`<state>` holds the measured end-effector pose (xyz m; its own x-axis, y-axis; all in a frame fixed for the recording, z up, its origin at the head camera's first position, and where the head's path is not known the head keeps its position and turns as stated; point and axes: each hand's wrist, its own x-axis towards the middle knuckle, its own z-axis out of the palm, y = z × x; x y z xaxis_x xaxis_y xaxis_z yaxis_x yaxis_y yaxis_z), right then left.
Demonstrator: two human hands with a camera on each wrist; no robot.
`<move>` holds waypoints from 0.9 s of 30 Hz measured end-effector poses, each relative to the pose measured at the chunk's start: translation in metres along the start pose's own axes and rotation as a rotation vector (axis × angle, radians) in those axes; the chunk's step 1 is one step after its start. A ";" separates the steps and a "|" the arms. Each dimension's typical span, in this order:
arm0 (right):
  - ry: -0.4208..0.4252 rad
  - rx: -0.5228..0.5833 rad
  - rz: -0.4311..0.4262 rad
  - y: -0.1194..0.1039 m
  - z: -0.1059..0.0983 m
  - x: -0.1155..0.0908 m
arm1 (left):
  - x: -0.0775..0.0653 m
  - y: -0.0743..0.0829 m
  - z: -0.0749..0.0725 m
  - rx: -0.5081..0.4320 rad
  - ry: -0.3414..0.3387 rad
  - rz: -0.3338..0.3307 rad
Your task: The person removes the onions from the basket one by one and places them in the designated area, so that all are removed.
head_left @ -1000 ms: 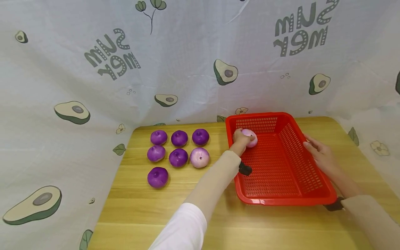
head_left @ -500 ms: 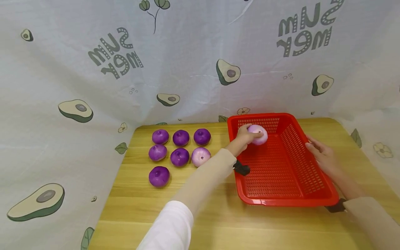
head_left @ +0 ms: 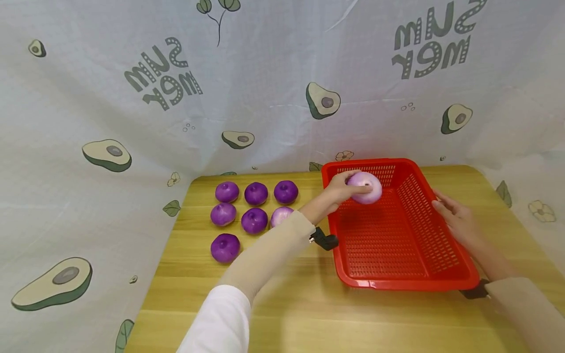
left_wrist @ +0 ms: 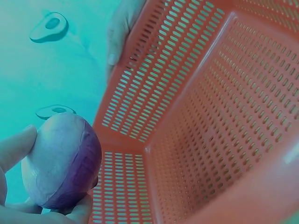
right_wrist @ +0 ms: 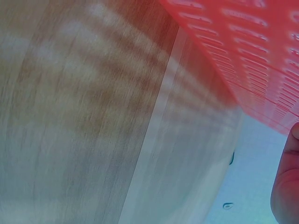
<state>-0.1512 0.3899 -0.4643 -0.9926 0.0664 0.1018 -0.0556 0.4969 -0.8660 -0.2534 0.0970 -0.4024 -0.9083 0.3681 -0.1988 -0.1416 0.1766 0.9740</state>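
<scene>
My left hand (head_left: pixel 337 191) grips a pale pink-purple onion (head_left: pixel 370 188) over the far left part of the red plastic basket (head_left: pixel 384 245). Its thumb lies across the onion's near side. In the left wrist view the onion (left_wrist: pixel 65 161) shows a white half and a purple half, with fingers (left_wrist: pixel 16 149) around it and the basket's slotted wall (left_wrist: pixel 154 70) beyond. On the basket's right side, my right hand (head_left: pixel 459 220) holds the rim, thumb on top. Only a digit (right_wrist: pixel 286 186) of that hand shows in the right wrist view, beside the basket wall (right_wrist: pixel 247 51).
Several purple onions (head_left: pixel 254 221) sit in loose rows on the left of the wooden table (head_left: pixel 176 294). A paler onion (head_left: pixel 280 215) among them is partly hidden by my left forearm. A white avocado-print cloth (head_left: pixel 265 59) hangs behind the table.
My left hand has lifted the onion from low against the basket's left wall, moving it slightly right and up. The right hand has kept its hold on the rim.
</scene>
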 end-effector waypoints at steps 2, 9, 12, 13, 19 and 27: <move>0.000 -0.007 -0.003 0.000 0.000 0.000 | -0.004 0.000 -0.007 -0.018 -0.019 0.028; 0.004 -0.027 -0.007 0.000 0.000 0.000 | -0.021 0.001 -0.031 -0.081 -0.083 0.080; -0.002 -0.005 0.002 0.000 0.000 0.001 | -0.029 0.005 -0.040 -0.080 -0.113 0.090; -0.003 0.002 0.003 0.000 0.000 0.001 | -0.032 0.005 -0.043 -0.073 -0.123 0.093; -0.014 0.039 0.007 0.000 0.000 0.002 | -0.051 0.008 -0.062 -0.019 -0.141 0.087; -0.014 0.014 0.007 0.004 -0.001 0.002 | -0.079 0.000 -0.096 -0.012 -0.103 0.071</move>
<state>-0.1530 0.3925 -0.4672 -0.9944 0.0580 0.0886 -0.0496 0.4840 -0.8737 -0.2198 -0.0198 -0.3761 -0.8709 0.4713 -0.1392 -0.0842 0.1359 0.9871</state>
